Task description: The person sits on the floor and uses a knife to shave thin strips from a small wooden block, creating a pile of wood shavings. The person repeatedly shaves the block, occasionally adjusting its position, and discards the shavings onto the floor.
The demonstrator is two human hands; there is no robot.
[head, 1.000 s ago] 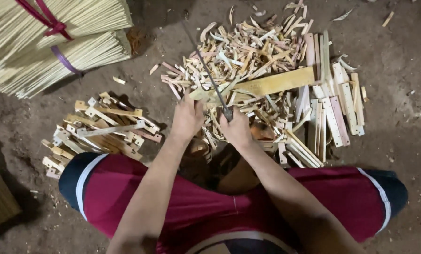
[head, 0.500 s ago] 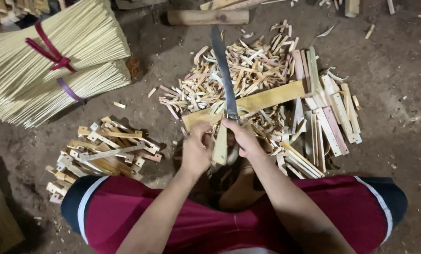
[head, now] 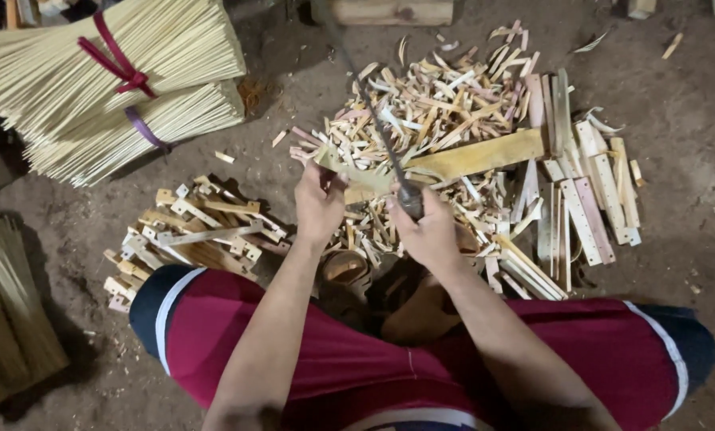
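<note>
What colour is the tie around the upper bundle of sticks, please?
The tie is dark red or magenta, shown best in the head view.

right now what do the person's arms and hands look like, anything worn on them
Both forearms are bare, with no sleeves, gloves, watch or rings visible on the left hand or the right hand. Below them the person wears dark red shorts with a white stripe and navy trim.

Illumination is moderate and warm, strongest on the pale heap of split wood offcuts (head: pixel 445 120) toward 12 o'clock. The packed brown dirt floor (head: pixel 677 144) darkens toward the frame corners, with deep shadow at 9 o'clock beside the tied bundles of thin pale sticks (head: pixel 110 88). The long dark knife blade (head: pixel 369 112) shows motion blur. No glare is present. Central detail stays sharp; the edges show slight wide-angle stretching.
</note>
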